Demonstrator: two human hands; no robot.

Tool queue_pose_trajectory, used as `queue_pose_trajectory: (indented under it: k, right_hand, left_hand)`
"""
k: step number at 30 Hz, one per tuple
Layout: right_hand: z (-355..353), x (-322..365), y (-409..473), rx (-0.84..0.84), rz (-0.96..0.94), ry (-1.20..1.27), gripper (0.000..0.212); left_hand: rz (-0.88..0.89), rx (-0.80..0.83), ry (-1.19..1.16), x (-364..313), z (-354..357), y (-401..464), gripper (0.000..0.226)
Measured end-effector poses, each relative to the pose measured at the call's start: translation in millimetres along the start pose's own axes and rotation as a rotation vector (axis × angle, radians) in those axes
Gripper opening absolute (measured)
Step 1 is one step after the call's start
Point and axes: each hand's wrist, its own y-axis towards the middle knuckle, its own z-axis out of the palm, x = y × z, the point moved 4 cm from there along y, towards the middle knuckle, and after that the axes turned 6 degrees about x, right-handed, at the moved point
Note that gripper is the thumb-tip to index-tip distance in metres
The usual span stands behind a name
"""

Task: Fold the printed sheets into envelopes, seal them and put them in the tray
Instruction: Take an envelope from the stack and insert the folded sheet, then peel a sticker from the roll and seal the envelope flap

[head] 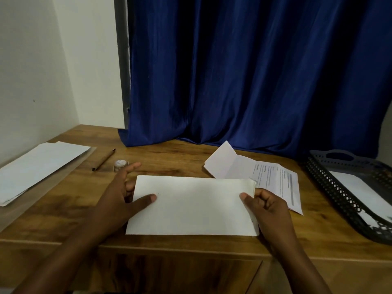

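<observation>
Two bare hands frame my view, both on the cream rectangular paper envelope (193, 205) that lies flat on the brown wood-grain desk (169, 160), close to its near edge. My left hand (118, 196) rests at the envelope's left end: the thumb presses down on the top face, the other fingers (132, 167) are spread loose and reach past the far left corner, so this hand is open and only pinning the paper, not gripping it. My right hand (268, 205) is at the right end, thumb tip on the top face at the edge and the remaining fingers curled in beside it; whether they tuck under the envelope I cannot tell, so I cannot say it is a true pinch.

Beyond my right fingers lies a white printed sheet of paper (273, 179), partly folded, its far flap tilted up; its near corner slips behind the envelope's far right corner. Well to the right of that hand sits the dark grey perforated plastic tray (331, 183), with a white envelope (360, 189) lying inside it.

Just past my left fingertips stands a small round clear-lidded pot (120, 165), and beside it a brown pencil-like stick (104, 159) lies slantwise. Far left of that hand rests a pile of white blank envelopes (40, 164)
</observation>
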Motion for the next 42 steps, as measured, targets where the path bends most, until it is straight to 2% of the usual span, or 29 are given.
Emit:
queue_pose_trajectory:
  k: [3,6,8,12,15,17,19,23,27,31,34,38,42]
  right_hand:
    - [2,-6,3,-0.029,0.005,-0.166,0.023]
    - [5,-10,3,-0.03,0.013,-0.31,0.045]
    - [6,-11,1,-0.038,-0.014,-0.404,0.056]
    - [10,-6,-7,-0.066,-0.181,-0.674,0.07]
    - [27,-5,-9,0.178,-0.233,-0.903,0.084]
    - [36,-8,-8,0.343,-0.212,-1.034,0.092]
    - [39,-10,-6,0.439,-0.157,-1.11,0.102]
    - [38,-10,-5,0.475,-0.129,-1.135,0.113]
    - [39,-12,-4,0.477,-0.121,-1.137,0.108]
    - [38,-11,-4,0.45,-0.113,-1.14,0.105]
    - [38,-11,-4,0.461,-0.107,-1.118,0.102]
    - [39,-9,-2,0.474,-0.076,-1.122,0.102]
    - [40,-5,-3,0.469,-0.072,-1.113,0.098]
  left_hand:
    - [-0.041,0.002,0.111,5,-2,-2,0.101]
    - [-0.028,-0.002,0.203,8,1,-8,0.103]
    - [0.035,0.0,0.353,3,5,-13,0.102]
    - [0.045,0.165,0.538,-2,14,-20,0.088]
    - [0.104,0.305,0.669,-3,22,-21,0.079]
    - [0.114,0.334,0.703,-3,24,-20,0.074]
    - [0.114,0.342,0.728,-2,24,-19,0.072]
    - [0.127,0.331,0.7,-3,24,-20,0.072]
    - [0.163,0.249,0.541,-3,16,-14,0.067]
    - [0.221,-0.035,0.473,-2,-21,7,0.053]
    - [0.067,-0.204,0.46,9,-54,25,0.064]
    - [-0.073,-0.209,0.454,19,-69,49,0.075]
    - [-0.199,-0.085,0.491,29,-65,67,0.086]
